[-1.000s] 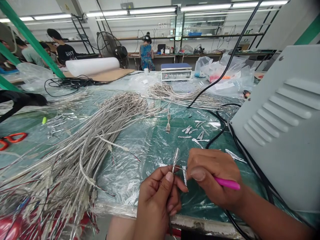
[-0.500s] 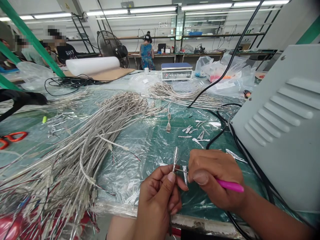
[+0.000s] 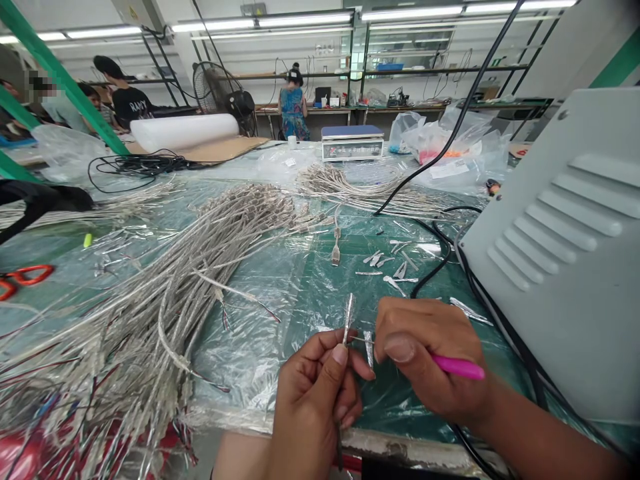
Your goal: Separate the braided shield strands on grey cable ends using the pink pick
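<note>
Near the front edge of the table, my left hand [image 3: 320, 387] pinches a cable end wrapped in silvery foil [image 3: 349, 313], which points upward from between thumb and forefinger. The cable's lower part hangs below my palm. My right hand [image 3: 433, 363] is closed around a thin tool with a pink handle [image 3: 460, 367]. Its slim metal shaft [image 3: 364, 340] reaches left to the base of the foil at my left fingertips; the exact tip is hidden. Just behind the shaft lies a foil strip [image 3: 369, 350]. Beyond my hands a USB plug [image 3: 336, 253] rests on the table.
A large bundle of braided cables [image 3: 215, 247] covers the left side, with orange-handled scissors [image 3: 30, 275] at far left. Foil scraps [image 3: 400, 270] lie ahead. A grey louvred machine [image 3: 565, 267] and black cords [image 3: 493, 300] border the right. A scale [image 3: 352, 143] stands behind.
Almost nothing differs. Both hands keep their hold on the foil-wrapped cable and the pink-handled tool, and the whole view has shifted very slightly.
</note>
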`<action>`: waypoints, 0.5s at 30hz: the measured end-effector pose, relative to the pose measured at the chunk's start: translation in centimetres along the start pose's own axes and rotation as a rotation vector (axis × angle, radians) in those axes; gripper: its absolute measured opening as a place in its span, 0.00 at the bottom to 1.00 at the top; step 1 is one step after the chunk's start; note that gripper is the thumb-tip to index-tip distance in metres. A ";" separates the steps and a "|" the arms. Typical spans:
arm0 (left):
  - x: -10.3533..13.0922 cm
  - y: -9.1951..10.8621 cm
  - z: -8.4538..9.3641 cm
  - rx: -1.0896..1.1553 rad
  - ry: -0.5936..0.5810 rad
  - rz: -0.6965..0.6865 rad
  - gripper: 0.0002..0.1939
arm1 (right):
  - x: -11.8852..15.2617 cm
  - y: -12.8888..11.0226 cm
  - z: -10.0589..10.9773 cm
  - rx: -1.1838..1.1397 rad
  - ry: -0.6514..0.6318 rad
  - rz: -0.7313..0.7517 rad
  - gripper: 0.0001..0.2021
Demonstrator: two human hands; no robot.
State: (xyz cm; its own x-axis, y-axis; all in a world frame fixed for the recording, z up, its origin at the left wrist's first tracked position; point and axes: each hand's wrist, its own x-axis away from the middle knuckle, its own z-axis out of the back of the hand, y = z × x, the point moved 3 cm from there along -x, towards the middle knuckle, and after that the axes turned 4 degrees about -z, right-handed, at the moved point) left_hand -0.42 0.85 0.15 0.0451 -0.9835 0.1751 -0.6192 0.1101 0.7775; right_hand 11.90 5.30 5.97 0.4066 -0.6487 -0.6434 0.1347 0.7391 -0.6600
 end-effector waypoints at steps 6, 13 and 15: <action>-0.1 0.0 0.0 -0.007 0.001 0.004 0.05 | 0.0 0.1 0.0 -0.026 0.023 -0.001 0.21; 0.0 0.0 0.2 0.012 0.002 0.014 0.05 | 0.0 0.3 0.0 -0.021 -0.002 -0.001 0.21; 0.0 0.0 0.2 0.013 0.002 0.013 0.05 | 0.0 0.3 0.0 -0.018 -0.009 0.000 0.21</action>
State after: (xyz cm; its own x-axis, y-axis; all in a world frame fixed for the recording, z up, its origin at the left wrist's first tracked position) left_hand -0.53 0.84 0.03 0.0384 -0.9818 0.1861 -0.6298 0.1208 0.7673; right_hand 11.94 5.50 5.72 0.4147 -0.6468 -0.6400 0.1179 0.7356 -0.6670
